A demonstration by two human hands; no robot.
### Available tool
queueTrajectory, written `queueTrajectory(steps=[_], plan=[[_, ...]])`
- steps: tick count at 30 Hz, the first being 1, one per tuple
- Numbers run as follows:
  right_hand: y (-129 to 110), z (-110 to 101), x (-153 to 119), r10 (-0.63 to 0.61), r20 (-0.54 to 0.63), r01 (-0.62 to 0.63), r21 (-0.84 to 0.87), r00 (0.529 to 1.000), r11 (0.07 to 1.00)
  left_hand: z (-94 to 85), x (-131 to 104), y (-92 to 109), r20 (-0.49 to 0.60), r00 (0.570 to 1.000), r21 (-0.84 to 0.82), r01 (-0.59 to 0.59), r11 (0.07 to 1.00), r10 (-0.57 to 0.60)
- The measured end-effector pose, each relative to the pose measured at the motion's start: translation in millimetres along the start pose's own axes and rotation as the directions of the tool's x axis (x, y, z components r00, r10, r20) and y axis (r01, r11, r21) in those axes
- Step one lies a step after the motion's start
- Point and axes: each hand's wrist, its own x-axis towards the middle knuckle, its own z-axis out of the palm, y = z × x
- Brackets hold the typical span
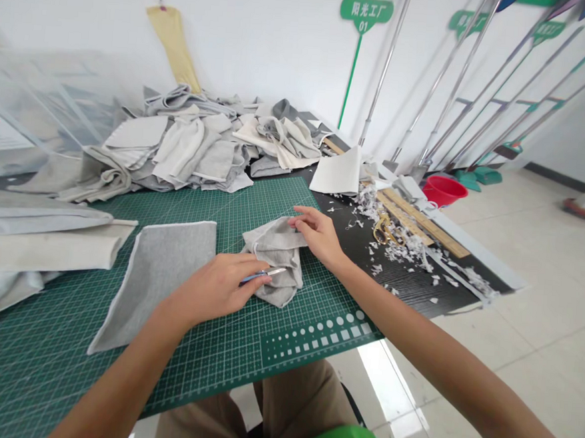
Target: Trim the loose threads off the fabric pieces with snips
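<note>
A crumpled grey fabric piece (282,262) lies bunched on the green cutting mat (188,202) in front of me. My right hand (319,234) pinches its upper right edge between thumb and fingers. In my left hand (222,284) are small thread snips (263,275) with a blue handle. Their metal tip points right across the cloth, and the fingers hide part of them. That hand also rests by the fabric's left side. A flat grey fabric piece (169,264) with pale stitched edges lies to the left.
Heaped fabric pieces (198,139) fill the back of the table; folded cloths (41,235) lie at the left. On the right are thread scraps (411,247), gold scissors (384,229), wooden rulers (422,221) and a white sheet (338,171). A red bucket (445,191) stands beyond.
</note>
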Motion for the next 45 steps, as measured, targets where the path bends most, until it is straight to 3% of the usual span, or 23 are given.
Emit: queueTrajectory(steps=[28,38,45], plan=[[1.0,-1.2,-0.4,0.002,-0.004,-0.002,-0.001,1.000,1.000,1.1,-1.1,-2.3,0.013,0.999,0.024,0.039,0.999,-0.039],[-0.9,-1.1,-0.9,0.000,-0.007,0.000,0.003,1.000,1.000,2.6,-0.8,-1.8,-0.010,1.000,0.019,-0.009,1.000,0.009],[-2.3,-1.5,-1.1,0.016,-0.005,-0.016,-0.011,1.000,1.000,0.6,-0.7,-1.2,0.012,0.999,0.029,0.043,0.999,-0.043]])
